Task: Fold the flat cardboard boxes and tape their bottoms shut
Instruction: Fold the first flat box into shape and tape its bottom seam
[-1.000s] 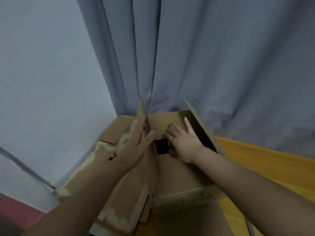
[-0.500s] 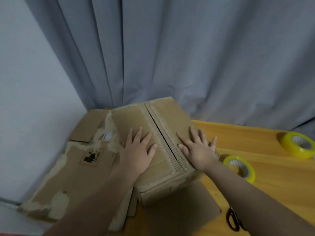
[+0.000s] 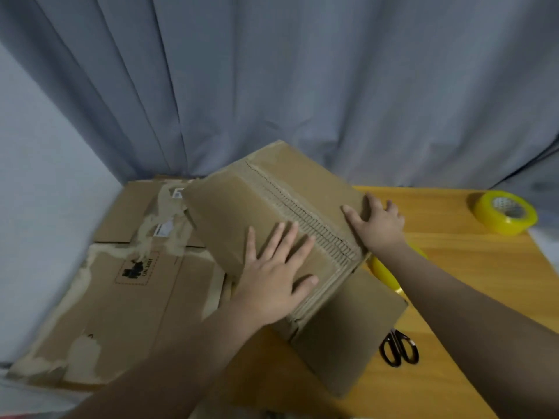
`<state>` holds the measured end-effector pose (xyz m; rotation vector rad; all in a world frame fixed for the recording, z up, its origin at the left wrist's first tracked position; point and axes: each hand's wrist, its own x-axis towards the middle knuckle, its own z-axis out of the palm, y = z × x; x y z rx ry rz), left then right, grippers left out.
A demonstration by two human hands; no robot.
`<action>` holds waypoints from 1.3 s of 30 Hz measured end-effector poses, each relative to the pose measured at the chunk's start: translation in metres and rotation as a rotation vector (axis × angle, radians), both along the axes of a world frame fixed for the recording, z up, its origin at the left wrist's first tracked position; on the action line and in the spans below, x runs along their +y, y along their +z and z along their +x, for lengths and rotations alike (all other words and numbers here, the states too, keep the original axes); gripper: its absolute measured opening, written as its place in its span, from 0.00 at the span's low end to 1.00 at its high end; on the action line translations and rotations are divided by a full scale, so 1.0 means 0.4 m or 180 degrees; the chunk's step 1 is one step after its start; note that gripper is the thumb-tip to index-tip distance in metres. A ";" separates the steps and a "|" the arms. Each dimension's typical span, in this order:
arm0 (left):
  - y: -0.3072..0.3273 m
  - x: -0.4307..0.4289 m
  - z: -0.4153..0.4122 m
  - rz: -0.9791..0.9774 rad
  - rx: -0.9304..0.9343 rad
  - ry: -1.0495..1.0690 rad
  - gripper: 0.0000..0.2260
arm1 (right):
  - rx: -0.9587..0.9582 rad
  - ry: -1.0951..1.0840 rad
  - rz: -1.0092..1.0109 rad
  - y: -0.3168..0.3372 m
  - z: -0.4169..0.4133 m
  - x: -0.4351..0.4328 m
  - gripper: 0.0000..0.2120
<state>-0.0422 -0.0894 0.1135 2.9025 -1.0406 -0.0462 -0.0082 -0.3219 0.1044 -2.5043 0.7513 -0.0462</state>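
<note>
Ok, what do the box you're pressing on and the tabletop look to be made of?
The box looks like corrugated cardboard, matte brown; wavy fluting shows along the flap edges at the centre seam. The table looks like wood or a wood-look laminate, I cannot tell which: orange-yellow, with straight grain lines and a faint sheen.

The box (image 3: 230, 213) is showing matt, rough corrugated cardboard; the table (image 3: 472, 225) is looking like smooth, perhaps varnished, wood.
</note>
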 end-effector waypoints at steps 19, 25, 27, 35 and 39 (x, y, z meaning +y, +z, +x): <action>-0.009 -0.225 0.114 0.0656 0.0237 -0.0604 0.45 | 0.1998 0.0987 -0.0701 -0.299 -0.135 -0.252 0.22; -0.017 -0.267 0.104 0.0543 0.0125 -0.0407 0.40 | 0.0917 0.0650 -0.0428 -0.269 -0.120 -0.317 0.19; -0.014 -0.320 0.089 0.0471 0.0146 -0.0237 0.39 | 0.0422 0.0367 -0.0117 -0.219 -0.118 -0.343 0.19; -0.012 -0.612 0.064 0.0225 0.0520 0.0606 0.35 | -0.1011 -0.0041 -0.0215 0.016 -0.142 -0.459 0.16; -0.004 -0.602 0.083 -0.0156 0.0583 0.0448 0.29 | -0.1411 0.0313 -0.0328 0.090 -0.150 -0.431 0.25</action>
